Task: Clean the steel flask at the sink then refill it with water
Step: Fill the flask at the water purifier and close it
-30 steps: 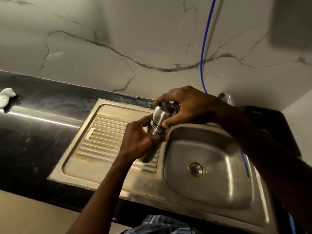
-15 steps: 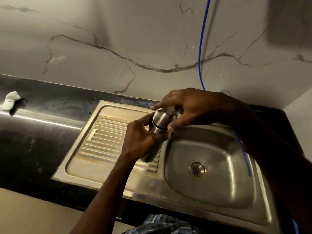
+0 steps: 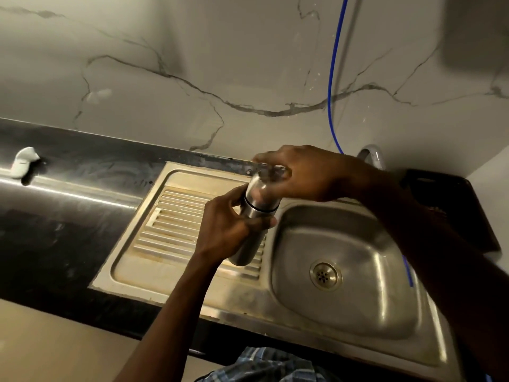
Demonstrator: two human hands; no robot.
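A steel flask (image 3: pixel 249 244) with a black ring below its shoulder is held tilted over the ribbed drainboard (image 3: pixel 176 230), just left of the sink basin (image 3: pixel 366 299). My left hand (image 3: pixel 224 224) grips the flask's body around the middle. My right hand (image 3: pixel 300 172) reaches in from the right and its fingers are curled round the cap at the flask's top; the cap itself is mostly hidden and blurred. The curved tap (image 3: pixel 371 154) shows behind my right wrist.
The round drain (image 3: pixel 325 275) sits in the basin. A thin blue hose (image 3: pixel 334 86) runs down the marble wall and into the sink at the right. The dark countertop (image 3: pixel 55 216) carries a small white object (image 3: pixel 22 162) at far left. A dark object (image 3: pixel 451 205) stands right of the tap.
Both hands stay on the flask. My right hand has shifted its fingers on the cap, which looks like a turn. The view has drifted slightly.
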